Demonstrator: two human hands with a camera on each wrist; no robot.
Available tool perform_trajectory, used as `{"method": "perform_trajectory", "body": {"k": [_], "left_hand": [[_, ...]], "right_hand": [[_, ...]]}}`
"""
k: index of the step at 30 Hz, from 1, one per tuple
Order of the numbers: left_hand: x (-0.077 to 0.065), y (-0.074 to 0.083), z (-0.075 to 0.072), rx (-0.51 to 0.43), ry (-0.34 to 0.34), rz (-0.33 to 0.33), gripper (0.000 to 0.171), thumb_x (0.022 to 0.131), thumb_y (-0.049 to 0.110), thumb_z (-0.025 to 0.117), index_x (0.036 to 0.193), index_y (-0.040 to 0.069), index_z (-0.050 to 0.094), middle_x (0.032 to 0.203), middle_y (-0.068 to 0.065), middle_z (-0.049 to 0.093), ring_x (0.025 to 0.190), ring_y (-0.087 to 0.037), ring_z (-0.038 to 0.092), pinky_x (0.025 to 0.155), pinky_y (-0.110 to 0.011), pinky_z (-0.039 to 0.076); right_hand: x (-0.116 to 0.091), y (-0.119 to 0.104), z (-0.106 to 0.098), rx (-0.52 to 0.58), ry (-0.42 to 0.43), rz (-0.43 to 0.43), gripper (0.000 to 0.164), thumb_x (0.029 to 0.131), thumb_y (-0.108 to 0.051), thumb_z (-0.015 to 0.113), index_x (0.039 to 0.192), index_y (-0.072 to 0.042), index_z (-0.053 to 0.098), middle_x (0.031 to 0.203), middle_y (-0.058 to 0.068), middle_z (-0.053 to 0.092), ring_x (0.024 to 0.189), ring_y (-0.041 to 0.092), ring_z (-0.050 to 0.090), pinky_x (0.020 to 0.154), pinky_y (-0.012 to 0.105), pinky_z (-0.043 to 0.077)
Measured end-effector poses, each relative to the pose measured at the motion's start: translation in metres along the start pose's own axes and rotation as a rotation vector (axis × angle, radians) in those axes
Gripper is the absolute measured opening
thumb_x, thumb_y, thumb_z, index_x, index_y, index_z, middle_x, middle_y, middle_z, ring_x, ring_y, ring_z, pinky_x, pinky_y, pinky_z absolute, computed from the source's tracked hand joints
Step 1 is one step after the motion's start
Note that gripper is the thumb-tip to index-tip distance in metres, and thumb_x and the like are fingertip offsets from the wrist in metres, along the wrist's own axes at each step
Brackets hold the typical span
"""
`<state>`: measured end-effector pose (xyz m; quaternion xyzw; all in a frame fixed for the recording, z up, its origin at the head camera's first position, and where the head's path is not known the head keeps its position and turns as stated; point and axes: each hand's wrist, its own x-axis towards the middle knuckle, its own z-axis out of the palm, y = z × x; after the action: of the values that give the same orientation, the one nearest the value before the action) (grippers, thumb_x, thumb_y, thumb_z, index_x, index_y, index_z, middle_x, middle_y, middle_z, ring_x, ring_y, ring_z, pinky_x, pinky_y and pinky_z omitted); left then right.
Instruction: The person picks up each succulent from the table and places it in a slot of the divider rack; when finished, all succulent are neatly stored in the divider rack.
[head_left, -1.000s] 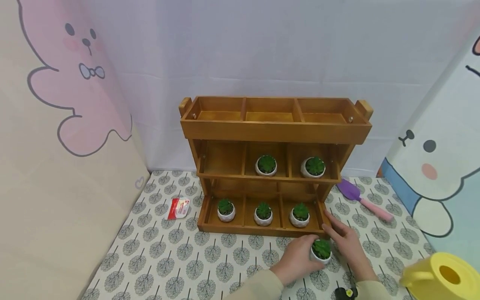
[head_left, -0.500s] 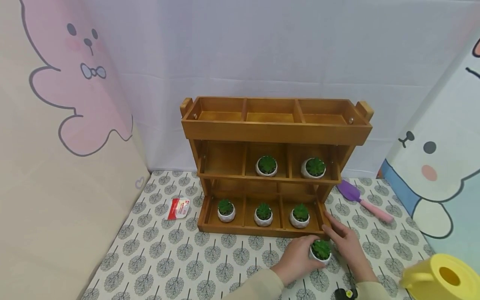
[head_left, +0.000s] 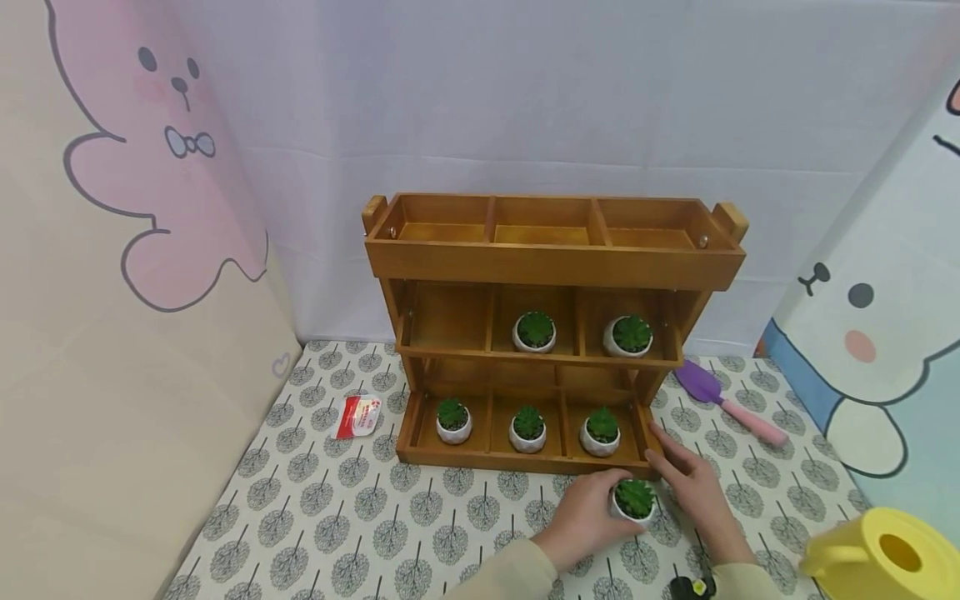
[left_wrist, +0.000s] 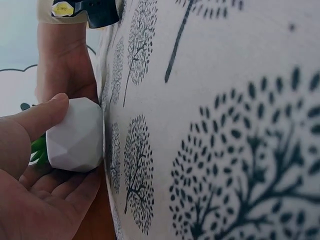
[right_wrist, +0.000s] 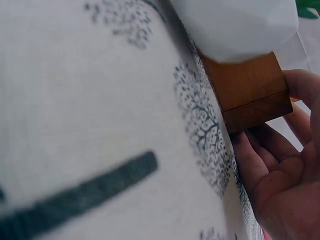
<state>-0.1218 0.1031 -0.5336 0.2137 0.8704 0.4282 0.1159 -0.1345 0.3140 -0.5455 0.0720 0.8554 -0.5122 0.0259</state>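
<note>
My left hand (head_left: pixel 588 517) pinches a small white faceted pot with a green succulent (head_left: pixel 634 499), thumb on one side and fingers on the other. In the left wrist view the white pot (left_wrist: pixel 76 135) is close to the cloth; I cannot tell whether it touches it. My right hand (head_left: pixel 696 492) holds the front right corner of the wooden plant shelf (head_left: pixel 480 458), right beside the pot. In the right wrist view, thumb and fingers of the right hand (right_wrist: pixel 285 170) lie around the brown wooden corner (right_wrist: pixel 255 92).
Potted succulents stand in all three bottom compartments and in the middle tier's centre and right ones. A purple and pink trowel (head_left: pixel 731 404) lies right of the shelf. A yellow watering can (head_left: pixel 881 554) stands front right, a red and white packet (head_left: pixel 357 417) at left.
My left hand has shifted slightly to the left with the potted succulent, away from the right hand. The right hand stays at the shelf corner.
</note>
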Motion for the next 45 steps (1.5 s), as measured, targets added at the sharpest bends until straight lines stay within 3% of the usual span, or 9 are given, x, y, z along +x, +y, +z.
{"method": "perform_trajectory", "body": {"k": [13, 20, 29, 36, 45], "left_hand": [[-0.016, -0.015, -0.024, -0.103, 0.079, 0.026, 0.063, 0.075, 0.028, 0.097, 0.133, 0.023, 0.071, 0.119, 0.017, 0.069, 0.105, -0.002, 0.062, 0.093, -0.026, 0.051], [-0.027, -0.022, -0.043, -0.179, 0.110, -0.010, 0.063, 0.075, 0.027, 0.097, 0.132, 0.025, 0.071, 0.114, 0.019, 0.068, 0.103, -0.002, 0.062, 0.093, -0.029, 0.051], [-0.036, -0.021, -0.079, -0.181, 0.147, -0.011, 0.067, 0.074, 0.026, 0.097, 0.135, 0.021, 0.070, 0.114, 0.016, 0.071, 0.105, -0.008, 0.063, 0.095, -0.036, 0.051], [-0.044, -0.020, -0.112, -0.231, 0.170, -0.006, 0.069, 0.077, 0.021, 0.094, 0.140, 0.018, 0.066, 0.116, 0.002, 0.073, 0.103, -0.012, 0.068, 0.089, -0.032, 0.056], [-0.053, -0.020, -0.148, -0.138, 0.239, 0.024, 0.067, 0.079, 0.021, 0.092, 0.141, 0.016, 0.066, 0.118, 0.003, 0.073, 0.105, -0.014, 0.067, 0.092, -0.039, 0.055]], "right_hand": [[-0.001, -0.002, -0.001, 0.000, -0.009, 0.015, 0.069, 0.106, -0.047, 0.059, 0.164, -0.020, 0.035, 0.168, 0.009, 0.029, 0.154, 0.042, 0.023, 0.120, 0.060, 0.025], [-0.001, -0.003, -0.001, 0.007, -0.016, 0.023, 0.070, 0.106, -0.048, 0.059, 0.164, -0.020, 0.034, 0.168, 0.008, 0.029, 0.154, 0.042, 0.022, 0.121, 0.059, 0.024], [-0.001, -0.003, -0.001, 0.004, -0.017, 0.057, 0.070, 0.105, -0.048, 0.060, 0.165, -0.021, 0.033, 0.169, 0.007, 0.028, 0.155, 0.040, 0.021, 0.122, 0.058, 0.022], [-0.001, 0.000, -0.001, 0.013, -0.021, 0.045, 0.071, 0.105, -0.050, 0.060, 0.164, -0.022, 0.034, 0.168, 0.006, 0.028, 0.155, 0.040, 0.022, 0.121, 0.058, 0.025], [0.000, 0.000, -0.001, 0.014, -0.022, 0.053, 0.071, 0.105, -0.050, 0.060, 0.165, -0.023, 0.033, 0.168, 0.006, 0.028, 0.155, 0.040, 0.022, 0.121, 0.057, 0.025]]}}
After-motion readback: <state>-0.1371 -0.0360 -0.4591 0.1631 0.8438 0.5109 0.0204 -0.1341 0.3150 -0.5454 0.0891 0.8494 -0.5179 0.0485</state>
